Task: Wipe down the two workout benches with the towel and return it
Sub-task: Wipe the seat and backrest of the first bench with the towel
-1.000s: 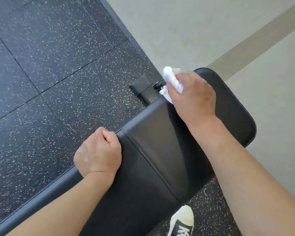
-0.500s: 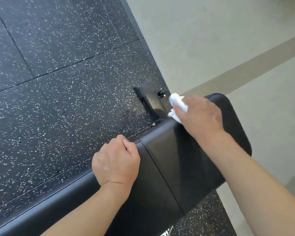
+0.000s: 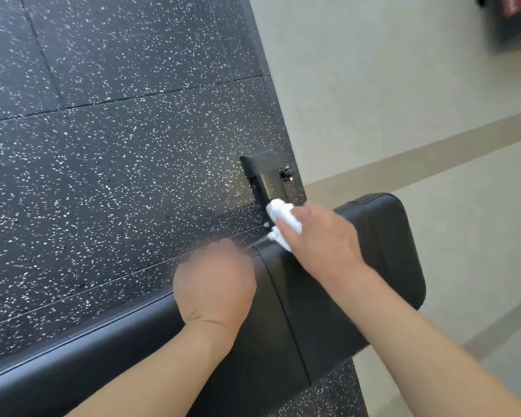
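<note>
My left hand [image 3: 215, 291] sits nearest, fingers curled over the far edge of the black desk [image 3: 337, 311] (blurry, grip looks firm). At 1 o'clock my right hand [image 3: 321, 236] has fingers clamped on the white towel [image 3: 283, 219], pressed to the desk's far edge. Beyond, at 12, frame foot [image 3: 260, 176] on speckled floor [image 3: 118, 145].
</note>
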